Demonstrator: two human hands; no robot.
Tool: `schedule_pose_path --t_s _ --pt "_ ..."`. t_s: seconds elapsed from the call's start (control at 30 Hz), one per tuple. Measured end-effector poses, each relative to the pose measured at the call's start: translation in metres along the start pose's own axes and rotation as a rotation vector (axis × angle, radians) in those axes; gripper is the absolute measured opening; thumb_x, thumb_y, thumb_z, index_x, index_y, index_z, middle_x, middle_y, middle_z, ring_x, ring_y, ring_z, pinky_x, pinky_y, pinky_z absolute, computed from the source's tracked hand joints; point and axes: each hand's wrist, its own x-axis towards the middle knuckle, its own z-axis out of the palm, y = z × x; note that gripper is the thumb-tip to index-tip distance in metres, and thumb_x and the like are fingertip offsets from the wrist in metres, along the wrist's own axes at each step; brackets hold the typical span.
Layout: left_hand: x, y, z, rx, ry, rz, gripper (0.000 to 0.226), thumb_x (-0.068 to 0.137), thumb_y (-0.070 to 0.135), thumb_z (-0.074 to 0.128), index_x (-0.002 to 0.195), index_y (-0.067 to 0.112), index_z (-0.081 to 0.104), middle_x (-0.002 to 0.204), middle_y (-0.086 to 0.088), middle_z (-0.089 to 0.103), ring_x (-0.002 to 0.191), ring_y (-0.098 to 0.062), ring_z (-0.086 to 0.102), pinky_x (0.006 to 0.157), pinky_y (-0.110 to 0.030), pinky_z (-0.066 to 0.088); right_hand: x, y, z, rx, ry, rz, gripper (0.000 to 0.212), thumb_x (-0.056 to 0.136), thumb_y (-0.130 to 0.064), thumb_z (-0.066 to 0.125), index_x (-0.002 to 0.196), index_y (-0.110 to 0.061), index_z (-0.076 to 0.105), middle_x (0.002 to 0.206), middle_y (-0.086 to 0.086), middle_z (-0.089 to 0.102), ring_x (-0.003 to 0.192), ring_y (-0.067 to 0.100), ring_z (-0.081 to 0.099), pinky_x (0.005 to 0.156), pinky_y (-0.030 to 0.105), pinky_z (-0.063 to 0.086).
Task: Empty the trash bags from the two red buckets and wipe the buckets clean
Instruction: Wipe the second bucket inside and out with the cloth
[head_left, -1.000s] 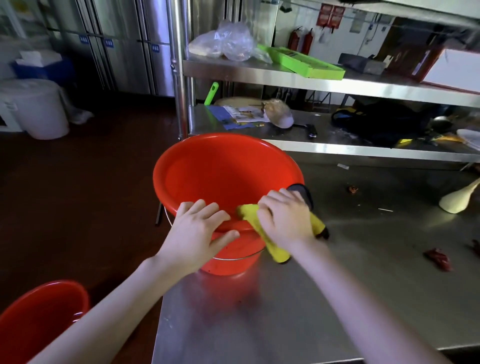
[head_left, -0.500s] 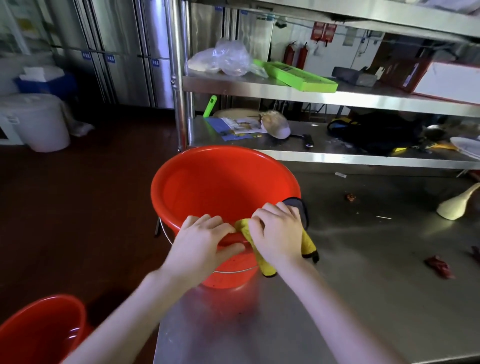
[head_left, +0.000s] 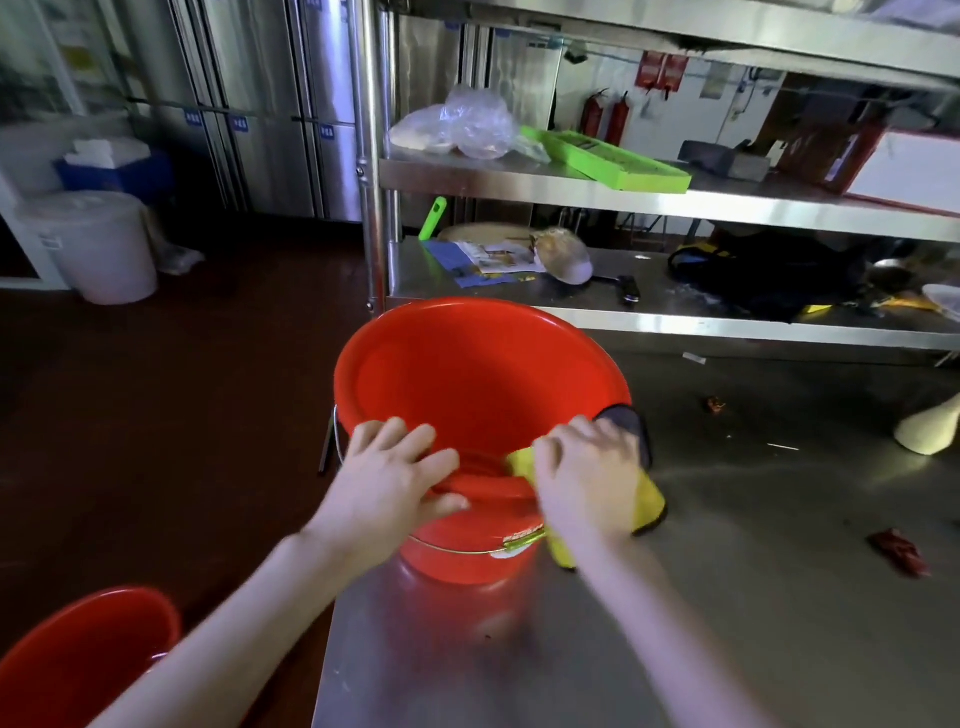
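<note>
A red bucket (head_left: 467, 374) stands at the left edge of the steel table (head_left: 727, 597), empty inside. My left hand (head_left: 389, 473) grips its near rim, fingers over the lip and thumb on the outside. My right hand (head_left: 587, 478) presses a yellow cloth (head_left: 649, 499) with a dark edge over the rim on the near right side; the cloth hangs down the outer wall. A second red bucket (head_left: 88, 649) sits on the floor at the lower left, partly cut off.
Red scraps (head_left: 896, 551) and a cream scoop-like object (head_left: 930, 431) lie on the table to the right. A steel shelf rack (head_left: 623, 312) with papers, a green tray and plastic bags stands behind the bucket. A white bin (head_left: 98, 244) stands on the dark floor far left.
My right hand has slid the yellow cloth along the rim to the right, away from my left hand. The left hand keeps its hold on the rim.
</note>
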Motion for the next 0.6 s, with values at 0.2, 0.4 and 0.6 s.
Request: schedule_pose_path --t_s 0.2,0.4,0.6 --pt "-0.002 -0.021 -0.009 -0.146 -0.103 0.047 0.06 0.086 0.073 0.034 0.107 0.027 0.067 0.094 0.011 0.057 0.095 -0.016 0.056 0.101 -0.042 0.038 -0.002 0.003 -0.009 0.064 -0.101 -0.263 0.03 0.084 -0.028 0.045 0.062 -0.015 0.062 0.063 -0.002 0.057 0.064 0.024 0.053 0.064 0.037 0.042" --pt "0.0 -0.057 -0.01 -0.107 -0.119 0.045 0.062 0.089 0.063 0.036 0.115 0.015 0.068 0.108 -0.003 0.06 0.117 -0.03 0.054 0.112 -0.059 0.029 0.058 0.071 -0.018 0.107 -0.376 -0.233 0.026 0.09 -0.007 0.05 0.07 -0.002 0.066 0.078 0.008 0.064 0.08 0.03 0.053 0.08 0.039 0.04" --pt "0.005 0.005 -0.006 -0.024 0.009 -0.032 0.053 0.084 0.065 0.041 0.089 0.021 0.071 0.083 0.0 0.056 0.08 -0.029 0.057 0.079 -0.049 0.047 0.013 0.008 -0.008 -0.056 -0.113 0.022 0.039 0.081 -0.028 0.038 0.052 -0.012 0.058 0.059 0.008 0.059 0.064 0.031 0.052 0.067 0.04 0.04"
